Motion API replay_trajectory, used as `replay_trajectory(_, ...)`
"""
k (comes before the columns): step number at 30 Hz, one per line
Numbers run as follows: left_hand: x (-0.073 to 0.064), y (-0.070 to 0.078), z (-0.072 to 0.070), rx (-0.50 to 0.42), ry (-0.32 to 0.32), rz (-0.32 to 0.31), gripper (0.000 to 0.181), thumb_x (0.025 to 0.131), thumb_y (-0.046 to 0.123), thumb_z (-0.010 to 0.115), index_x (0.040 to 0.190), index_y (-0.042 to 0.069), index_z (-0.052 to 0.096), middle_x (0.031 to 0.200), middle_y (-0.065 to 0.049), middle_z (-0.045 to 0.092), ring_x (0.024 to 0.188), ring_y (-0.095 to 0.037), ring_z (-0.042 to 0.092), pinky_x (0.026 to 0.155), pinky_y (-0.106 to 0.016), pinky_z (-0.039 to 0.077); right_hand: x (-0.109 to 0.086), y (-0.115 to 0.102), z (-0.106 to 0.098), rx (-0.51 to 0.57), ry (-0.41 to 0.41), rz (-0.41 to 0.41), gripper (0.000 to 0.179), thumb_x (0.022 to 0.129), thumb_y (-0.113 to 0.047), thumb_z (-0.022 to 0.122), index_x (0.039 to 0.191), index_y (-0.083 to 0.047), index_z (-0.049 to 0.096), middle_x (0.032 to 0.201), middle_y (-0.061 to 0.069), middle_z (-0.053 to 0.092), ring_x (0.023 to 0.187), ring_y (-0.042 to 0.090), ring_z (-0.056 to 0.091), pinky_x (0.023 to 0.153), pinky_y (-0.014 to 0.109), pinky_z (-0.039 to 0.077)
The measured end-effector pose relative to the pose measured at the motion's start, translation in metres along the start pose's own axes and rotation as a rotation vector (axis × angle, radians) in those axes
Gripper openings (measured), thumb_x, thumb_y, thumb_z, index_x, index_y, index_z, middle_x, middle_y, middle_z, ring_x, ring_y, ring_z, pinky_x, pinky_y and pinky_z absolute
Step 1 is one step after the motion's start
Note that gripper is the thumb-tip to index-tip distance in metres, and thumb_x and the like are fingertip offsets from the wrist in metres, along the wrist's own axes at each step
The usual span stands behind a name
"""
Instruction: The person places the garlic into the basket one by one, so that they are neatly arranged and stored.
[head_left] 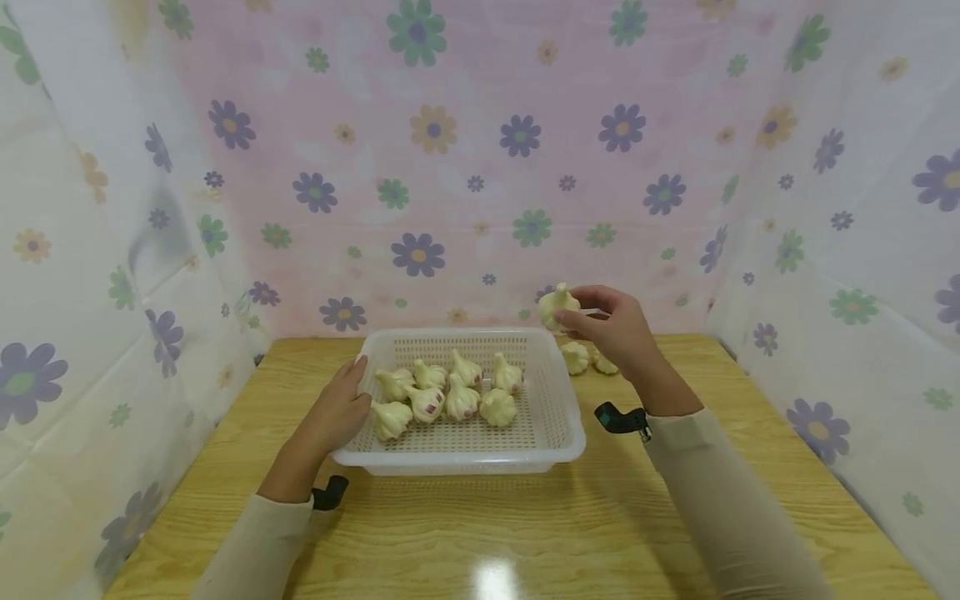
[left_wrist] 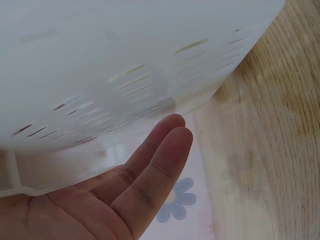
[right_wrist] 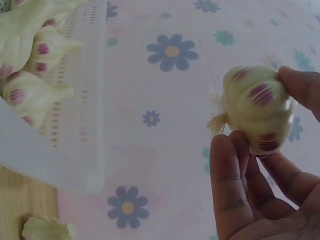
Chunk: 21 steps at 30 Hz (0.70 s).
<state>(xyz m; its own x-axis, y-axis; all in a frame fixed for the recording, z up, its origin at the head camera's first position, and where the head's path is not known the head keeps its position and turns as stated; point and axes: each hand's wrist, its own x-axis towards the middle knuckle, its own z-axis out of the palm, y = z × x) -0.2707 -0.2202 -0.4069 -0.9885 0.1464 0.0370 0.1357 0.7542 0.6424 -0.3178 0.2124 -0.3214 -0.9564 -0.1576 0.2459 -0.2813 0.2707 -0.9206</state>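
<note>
A white plastic basket point(head_left: 465, 460) with slotted walls stands on the table, holding several garlic bulbs point(head_left: 462, 398). At its left end, my left hand point(head_left: 341, 410) grips the rim. The left wrist view shows the fingers point(left_wrist: 155, 170) of that hand extended along the outside of the basket wall point(left_wrist: 135, 45); the thumb is hidden there. Above the basket's far right corner, my right hand point(head_left: 618, 329) pinches one garlic bulb point(head_left: 558, 308) between thumb and fingers. In the right wrist view this bulb point(right_wrist: 259, 107) shows purple streaks and a tuft of dry roots.
Two more garlic bulbs, one nearer the basket point(head_left: 575, 358) and one partly behind my right hand point(head_left: 604, 362), lie on the wooden table point(head_left: 480, 525). Flower-patterned cloth point(head_left: 480, 167) hangs at the back and both sides.
</note>
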Motion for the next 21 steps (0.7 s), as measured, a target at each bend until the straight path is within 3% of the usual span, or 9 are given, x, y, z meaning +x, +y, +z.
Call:
replay_trajectory(4, 0.000, 0.000, 0.000, -0.004, 0.000, -0.003, 0.068, 0.104, 0.017, 0.034, 0.167, 0.006, 0.008, 0.172, -0.025, 0.004, 0.157, -0.050, 0.008, 0.123, -0.069, 0.014, 0.007, -0.006, 0.008, -0.032, -0.080, 0.040, 0.065, 0.086, -0.045, 0.082, 0.139, -0.013, 0.062, 0.133, 0.010, 0.063, 0.106, 0.022, 0.073, 0.087, 0.034, 0.063)
replay_trajectory(8, 0.000, 0.000, -0.001, -0.008, -0.001, -0.007, 0.068, 0.105, 0.017, 0.034, 0.167, 0.006, 0.008, 0.172, -0.025, 0.004, 0.157, -0.049, 0.007, 0.123, -0.069, 0.014, 0.014, -0.010, 0.015, -0.096, -0.157, 0.082, 0.067, 0.085, -0.050, 0.082, 0.140, -0.017, 0.063, 0.140, 0.006, 0.060, 0.110, 0.034, 0.070, 0.090, 0.043, 0.062)
replay_trajectory(13, -0.001, 0.001, 0.000, -0.008, 0.001, -0.011, 0.067, 0.105, 0.018, 0.034, 0.167, 0.006, 0.009, 0.172, -0.026, 0.004, 0.157, -0.050, 0.008, 0.123, -0.069, 0.014, 0.021, -0.015, 0.023, -0.167, -0.245, 0.096, 0.065, 0.084, -0.053, 0.082, 0.138, -0.022, 0.064, 0.139, 0.004, 0.061, 0.116, 0.032, 0.067, 0.095, 0.055, 0.058)
replay_trajectory(21, 0.000, 0.002, 0.000, -0.007, 0.007, -0.006, 0.067, 0.105, 0.017, 0.035, 0.166, 0.005, 0.010, 0.172, -0.027, 0.005, 0.157, -0.050, 0.009, 0.123, -0.069, 0.014, 0.030, -0.016, 0.047, -0.238, -0.370, 0.078, 0.060, 0.083, -0.047, 0.085, 0.133, -0.020, 0.067, 0.129, 0.004, 0.066, 0.110, 0.025, 0.069, 0.088, 0.042, 0.062)
